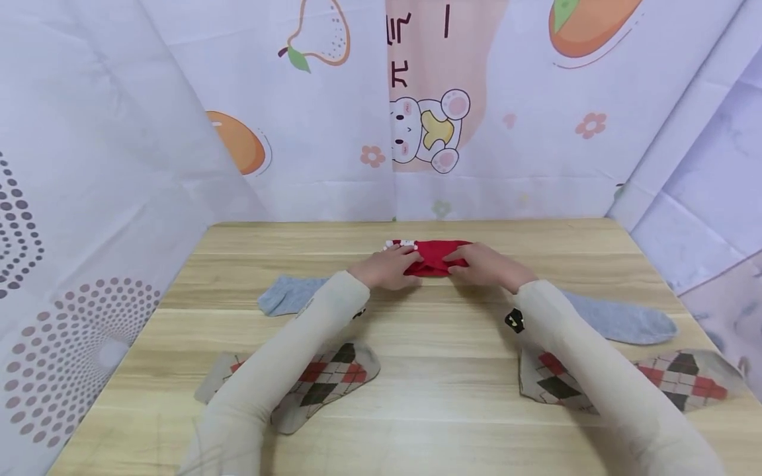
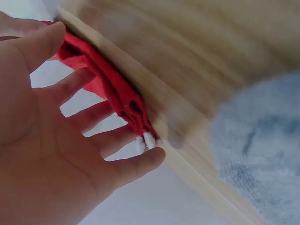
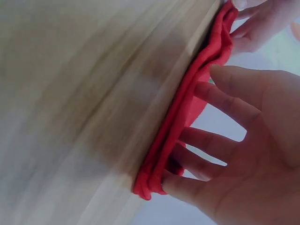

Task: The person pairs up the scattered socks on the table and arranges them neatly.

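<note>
A red sock (image 1: 437, 256), folded flat with white marks at its left end, lies near the far edge of the wooden table. My left hand (image 1: 388, 266) rests on its left end, fingers spread and fairly straight. On the right end lies my right hand (image 1: 489, 264), its fingers also extended across the cloth. The wrist views show the red sock (image 2: 115, 86) in stacked layers, with fingertips (image 3: 191, 135) along the top and both thumbs on the near side.
A grey sock (image 1: 290, 295) lies left of my hands, another grey sock (image 1: 631, 320) to the right, partly behind the sleeve. Closer in are two argyle socks, one (image 1: 342, 373) under the left forearm and one (image 1: 684, 380) under the right. Printed curtains (image 1: 321, 132) hang behind the table.
</note>
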{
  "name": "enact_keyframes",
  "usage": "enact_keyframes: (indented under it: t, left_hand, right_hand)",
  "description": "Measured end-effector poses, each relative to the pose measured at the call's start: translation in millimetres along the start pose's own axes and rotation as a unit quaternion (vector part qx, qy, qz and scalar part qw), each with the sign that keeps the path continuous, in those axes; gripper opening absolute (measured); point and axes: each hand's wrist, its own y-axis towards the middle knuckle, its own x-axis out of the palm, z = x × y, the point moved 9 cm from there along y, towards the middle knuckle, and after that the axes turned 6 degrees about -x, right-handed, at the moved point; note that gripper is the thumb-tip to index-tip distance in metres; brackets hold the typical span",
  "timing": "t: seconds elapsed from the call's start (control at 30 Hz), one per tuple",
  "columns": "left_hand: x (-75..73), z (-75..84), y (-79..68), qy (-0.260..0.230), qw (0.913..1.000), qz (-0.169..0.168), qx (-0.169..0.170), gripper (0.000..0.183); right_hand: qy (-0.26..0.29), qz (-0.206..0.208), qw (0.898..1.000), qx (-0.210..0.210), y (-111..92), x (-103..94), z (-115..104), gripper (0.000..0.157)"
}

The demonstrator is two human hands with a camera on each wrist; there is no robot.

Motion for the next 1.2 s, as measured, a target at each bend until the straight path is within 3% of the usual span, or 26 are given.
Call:
enact_keyframes:
  t: [0.2, 0.53, 0.8, 1.03, 1.2]
  left_hand:
    - [-2.2, -11.8, 10.5, -0.013, 0.9994, 0.007, -0.031, 0.062]
    - [-8.2, -25.2, 32.1, 0.003, 0.9982, 0.037, -0.048, 0.059]
    - [-7.7, -25.2, 38.2, 0.028, 0.9972, 0.048, -0.050, 0.067]
    - [-15.5, -26.9, 18.7, 0.035, 0.9930, 0.095, -0.061, 0.069]
    - [-18.0, -26.1, -0.2, 0.006, 0.9952, 0.083, -0.052, 0.065]
  right_hand:
    - [-0.003, 0.014, 1.000, -0.003, 16.4, -2.0, 12.0, 0.037]
    - [0.005, 0.038, 0.999, 0.010, 35.1, -9.4, 35.0, 0.029]
    - [-0.001, 0.032, 0.999, 0.024, 42.7, -11.3, 41.9, 0.028]
    - [-0.032, 0.057, 0.998, -0.012, 34.1, -11.9, 19.0, 0.035]
    - [-0.049, 0.082, 0.995, -0.011, 21.2, -20.5, 14.4, 0.040]
